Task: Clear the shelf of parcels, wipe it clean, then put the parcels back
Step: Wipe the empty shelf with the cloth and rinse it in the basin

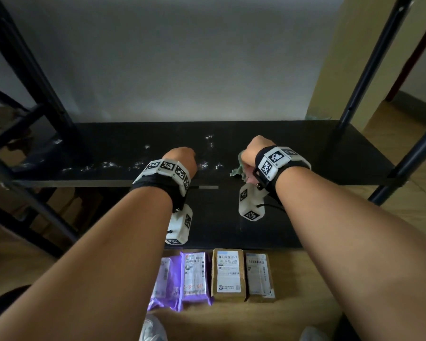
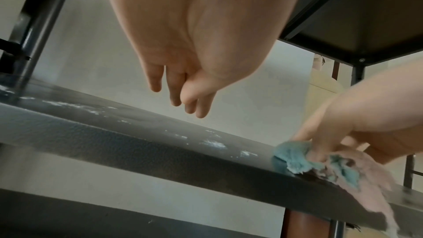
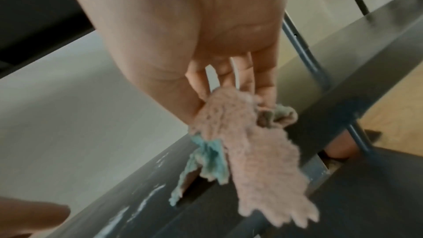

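Note:
The black shelf holds no parcels and carries white dust streaks along its middle and left. My right hand pinches a crumpled pink and blue cloth that touches the shelf near its front edge; the cloth hangs from the fingers. My left hand hovers just above the shelf to the left of the cloth, its fingers relaxed and holding nothing. Several parcels lie on the floor below: two purple bags and two brown boxes.
Black metal uprights stand at the shelf's corners, and another rack is at the left. A lower shelf juts out under my wrists. An upper shelf hangs overhead. A white wall closes the back; wooden floor lies right.

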The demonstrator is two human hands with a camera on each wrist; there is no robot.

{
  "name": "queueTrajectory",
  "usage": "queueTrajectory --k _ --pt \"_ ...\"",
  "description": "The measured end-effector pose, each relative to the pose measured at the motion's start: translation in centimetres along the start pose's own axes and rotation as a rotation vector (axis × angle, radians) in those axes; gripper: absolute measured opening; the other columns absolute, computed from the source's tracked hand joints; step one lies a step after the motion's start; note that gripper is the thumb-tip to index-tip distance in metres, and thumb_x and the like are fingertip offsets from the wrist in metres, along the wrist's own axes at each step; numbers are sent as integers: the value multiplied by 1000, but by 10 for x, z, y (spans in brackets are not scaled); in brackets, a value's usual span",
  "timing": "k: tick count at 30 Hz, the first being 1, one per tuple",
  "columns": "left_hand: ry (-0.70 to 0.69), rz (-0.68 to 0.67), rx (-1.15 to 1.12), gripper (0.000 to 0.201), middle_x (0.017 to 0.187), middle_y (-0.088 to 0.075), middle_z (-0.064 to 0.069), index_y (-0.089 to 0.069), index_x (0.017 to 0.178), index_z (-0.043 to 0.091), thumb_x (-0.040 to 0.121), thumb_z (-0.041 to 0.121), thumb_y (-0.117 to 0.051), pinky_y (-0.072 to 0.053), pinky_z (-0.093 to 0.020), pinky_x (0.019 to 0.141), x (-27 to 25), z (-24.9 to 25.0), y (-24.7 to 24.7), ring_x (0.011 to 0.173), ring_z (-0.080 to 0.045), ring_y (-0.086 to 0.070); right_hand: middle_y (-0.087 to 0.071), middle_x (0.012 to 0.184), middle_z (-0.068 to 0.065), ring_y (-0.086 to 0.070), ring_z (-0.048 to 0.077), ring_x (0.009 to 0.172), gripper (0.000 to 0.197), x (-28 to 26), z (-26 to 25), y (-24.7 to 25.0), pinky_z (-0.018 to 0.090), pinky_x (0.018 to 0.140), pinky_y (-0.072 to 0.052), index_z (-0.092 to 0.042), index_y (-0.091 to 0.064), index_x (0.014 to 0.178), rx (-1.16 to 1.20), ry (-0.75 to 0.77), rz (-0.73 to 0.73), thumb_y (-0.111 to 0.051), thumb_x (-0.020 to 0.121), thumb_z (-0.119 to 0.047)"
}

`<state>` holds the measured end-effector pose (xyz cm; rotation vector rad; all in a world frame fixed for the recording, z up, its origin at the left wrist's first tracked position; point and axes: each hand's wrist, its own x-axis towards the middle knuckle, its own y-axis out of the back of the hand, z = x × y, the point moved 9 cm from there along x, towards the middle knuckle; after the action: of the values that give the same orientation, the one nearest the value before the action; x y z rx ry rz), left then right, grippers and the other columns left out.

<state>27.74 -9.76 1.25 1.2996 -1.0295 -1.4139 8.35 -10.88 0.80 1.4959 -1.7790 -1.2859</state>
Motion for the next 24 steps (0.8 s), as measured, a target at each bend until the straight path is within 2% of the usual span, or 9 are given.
queueTrajectory --k 2,5,10,12,16,18,19,21,24 --pt "5 1 3 45 141 -49 -10 -50 138 12 94 5 -48 -45 -38 104 2 -2 -3 127 -29 -50 -58 72 8 -61 28 72 10 0 5 -1 32 66 -48 -6 -60 87 -44 -12 3 -59 86 -16" --pt "14 5 -7 46 141 -49 -10 -50 138 13 93 5 -49 -45 -38 104 8 -6 -4 127 -29 -50 -53 66 6 -56 24 66 14 -4 -2 -5 31 63 -45 -8 -54 79 -71 1 29 -60 89 -16" --pt "26 6 -15 47 141 -50 -10 -49 138 13 92 9 -52 -44 -39 105 22 -16 -7 127 -29 -50 -58 65 5 -58 21 58 23 -5 -28 -29 27 54 -45 -9 -54 67 -68 19 -32 -73 78 -18" --pt "30 0 -9 47 141 -50 -10 -49 139 13 92 10 -54 -45 -38 104 28 -21 -9 127 -29 -50 -66 72 4 -62 20 61 16 -4 -42 -39 24 50 -44 -10 -63 76 -82 31 -48 -75 74 -20" --pt "50 -55 3 51 144 -47 -9 -46 142 15 92 14 -57 -43 -38 104 39 -30 -22 130 -29 -47 -70 96 9 -68 26 83 17 -3 -69 -54 28 63 -48 -7 -66 90 -75 63 -32 -70 80 -20" --pt "43 -57 5 53 145 -47 -9 -45 142 15 91 13 -58 -43 -38 105 44 -31 -24 131 -29 -47 -69 104 10 -68 28 92 27 -2 -77 -56 28 65 -48 -8 -66 105 -73 76 -2 -69 82 -20" --pt "46 -57 7 53 144 -47 -9 -45 142 15 91 13 -58 -43 -39 104 46 -33 -25 130 -29 -48 -69 103 9 -68 27 89 31 -1 -79 -57 28 64 -48 -9 -65 110 -69 83 -3 -69 82 -21" --pt "53 -54 18 52 144 -48 -10 -45 142 15 92 14 -58 -43 -38 102 52 -36 -25 129 -29 -49 -67 87 6 -66 24 77 26 0 -79 -58 27 59 -46 -10 -66 105 -54 81 -37 -68 82 -22" --pt "59 -53 43 52 143 -48 -9 -45 142 16 92 17 -57 -44 -38 101 67 -37 -26 128 -28 -50 -65 84 7 -67 27 82 20 4 -71 -47 29 66 -50 -6 -67 96 101 69 -46 -61 86 -22"
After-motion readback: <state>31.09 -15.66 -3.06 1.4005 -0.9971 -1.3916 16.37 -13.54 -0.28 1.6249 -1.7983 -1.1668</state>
